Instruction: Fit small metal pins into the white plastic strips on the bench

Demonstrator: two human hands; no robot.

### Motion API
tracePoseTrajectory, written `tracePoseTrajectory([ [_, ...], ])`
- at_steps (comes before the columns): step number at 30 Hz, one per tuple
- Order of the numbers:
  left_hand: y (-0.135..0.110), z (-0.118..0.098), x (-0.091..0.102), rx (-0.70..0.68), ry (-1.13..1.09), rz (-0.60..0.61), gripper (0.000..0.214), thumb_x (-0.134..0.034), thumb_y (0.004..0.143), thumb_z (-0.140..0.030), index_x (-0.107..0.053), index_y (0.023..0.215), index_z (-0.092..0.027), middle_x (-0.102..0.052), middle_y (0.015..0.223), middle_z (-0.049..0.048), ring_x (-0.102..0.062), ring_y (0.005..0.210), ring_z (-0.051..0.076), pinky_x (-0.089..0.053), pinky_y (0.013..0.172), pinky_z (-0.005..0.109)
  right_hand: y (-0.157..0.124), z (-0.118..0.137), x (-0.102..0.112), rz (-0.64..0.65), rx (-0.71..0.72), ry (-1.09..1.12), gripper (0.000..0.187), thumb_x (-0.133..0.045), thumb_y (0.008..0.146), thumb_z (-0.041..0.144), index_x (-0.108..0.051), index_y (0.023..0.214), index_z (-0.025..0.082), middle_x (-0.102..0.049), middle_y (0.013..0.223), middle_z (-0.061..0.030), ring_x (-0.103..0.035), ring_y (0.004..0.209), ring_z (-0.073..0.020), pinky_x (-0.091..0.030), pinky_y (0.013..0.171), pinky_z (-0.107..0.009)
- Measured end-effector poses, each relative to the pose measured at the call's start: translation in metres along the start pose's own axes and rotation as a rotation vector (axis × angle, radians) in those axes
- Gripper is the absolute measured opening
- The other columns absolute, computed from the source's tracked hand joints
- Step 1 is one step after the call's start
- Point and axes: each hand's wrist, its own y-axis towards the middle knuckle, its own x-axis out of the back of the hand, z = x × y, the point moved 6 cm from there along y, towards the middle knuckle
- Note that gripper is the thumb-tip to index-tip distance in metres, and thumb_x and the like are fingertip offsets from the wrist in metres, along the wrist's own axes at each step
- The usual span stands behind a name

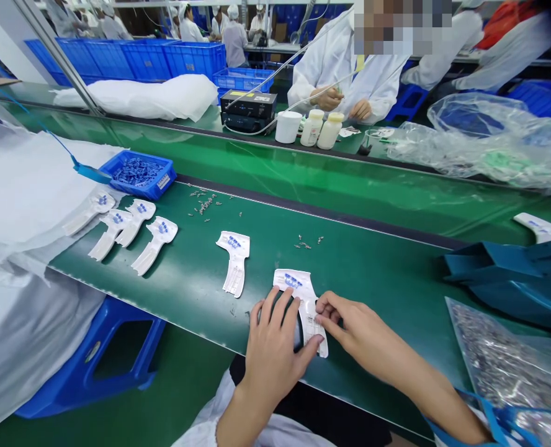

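Observation:
On the green work surface in front of me lies a white gun-shaped plastic half shell (307,305) with blue parts in its head. My left hand (275,335) rests on it with spread fingers, the fingertips near its head and the thumb across the handle. My right hand (350,323) is in a pinch at the handle's right side; whatever sits between its fingertips is too small to make out. Left of my hands lies a similar half shell (236,261). Small metal pieces (308,242) are scattered just beyond the shell.
Several more half shells (157,245) lie at left near a blue bin (138,177) of small blue parts. More metal bits (205,205) are scattered behind. At right are a teal bin (512,273) and a clear bag (503,366) of metal pieces. A co-worker (350,74) sits across the bench.

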Motion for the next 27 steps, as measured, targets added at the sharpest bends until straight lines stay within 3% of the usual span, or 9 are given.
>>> tracePoseTrajectory([
  [5, 0.001, 0.002, 0.000, 0.009, 0.000, 0.012, 0.052, -0.062, 0.091, -0.047, -0.054, 0.132, -0.018, -0.054, 0.144, 0.0113, -0.043, 0.137, 0.034, -0.041, 0.104, 0.050, 0.003, -0.013, -0.009, -0.035, -0.088, 0.265, 0.014, -0.052, 0.092, 0.038, -0.049, 0.096, 0.024, -0.067, 0.087, -0.0029, -0.064, 0.083, -0.0212, -0.046, 0.070, -0.030],
  [9, 0.002, 0.002, 0.002, -0.020, 0.008, 0.022, 0.050, -0.056, 0.095, -0.044, -0.050, 0.137, -0.018, -0.052, 0.146, 0.0126, -0.043, 0.137, 0.033, -0.042, 0.102, 0.049, 0.004, -0.015, -0.020, -0.010, -0.145, 0.582, 0.039, -0.058, 0.088, 0.048, -0.052, 0.115, 0.020, -0.066, 0.090, -0.0045, -0.066, 0.080, -0.0204, -0.051, 0.071, -0.030],
  [14, 0.001, 0.003, 0.001, -0.019, 0.030, 0.040, 0.052, -0.055, 0.096, -0.043, -0.045, 0.142, -0.020, -0.047, 0.150, 0.0114, -0.041, 0.139, 0.032, -0.041, 0.104, 0.049, 0.004, -0.004, -0.016, -0.048, -0.102, 0.489, 0.036, -0.061, 0.086, 0.051, -0.065, 0.098, 0.018, -0.068, 0.083, -0.0048, -0.063, 0.075, -0.0198, -0.048, 0.070, -0.029],
  [19, 0.000, 0.003, 0.000, -0.011, 0.007, 0.041, 0.054, -0.053, 0.097, -0.040, -0.041, 0.147, -0.022, -0.043, 0.154, 0.0097, -0.040, 0.140, 0.032, -0.043, 0.105, 0.048, 0.006, 0.003, -0.015, 0.083, -0.036, 0.775, 0.035, -0.070, 0.081, 0.049, -0.070, 0.096, 0.017, -0.067, 0.077, -0.0025, -0.063, 0.073, -0.0179, -0.051, 0.071, -0.028],
  [21, 0.000, 0.002, 0.003, -0.005, -0.020, 0.038, 0.057, -0.052, 0.098, -0.039, -0.036, 0.150, -0.023, -0.041, 0.155, 0.0092, -0.039, 0.141, 0.031, -0.043, 0.106, 0.048, 0.011, -0.002, -0.012, 0.138, -0.072, 0.893, 0.038, -0.076, 0.076, 0.046, -0.071, 0.097, 0.016, -0.067, 0.076, -0.0020, -0.064, 0.074, -0.0177, -0.054, 0.076, -0.029],
  [24, 0.000, 0.008, 0.013, 0.038, -0.071, -0.009, 0.057, -0.050, 0.098, -0.033, -0.033, 0.152, -0.025, -0.041, 0.155, 0.0090, -0.040, 0.141, 0.029, -0.046, 0.106, 0.044, 0.036, -0.021, 0.010, 0.065, -0.173, 0.986, 0.037, -0.081, 0.072, 0.042, -0.072, 0.095, 0.015, -0.072, 0.085, -0.0053, -0.069, 0.083, -0.0193, -0.057, 0.084, -0.032],
  [27, 0.002, 0.029, 0.031, 0.092, -0.051, -0.139, 0.049, -0.046, 0.099, -0.024, -0.040, 0.147, -0.027, -0.043, 0.153, 0.0085, -0.038, 0.142, 0.028, -0.046, 0.106, 0.048, 0.081, -0.043, 0.059, -0.170, -0.133, 0.988, 0.023, -0.076, 0.079, 0.033, -0.072, 0.092, 0.014, -0.074, 0.096, -0.0107, -0.071, 0.093, -0.0221, -0.057, 0.091, -0.035],
])
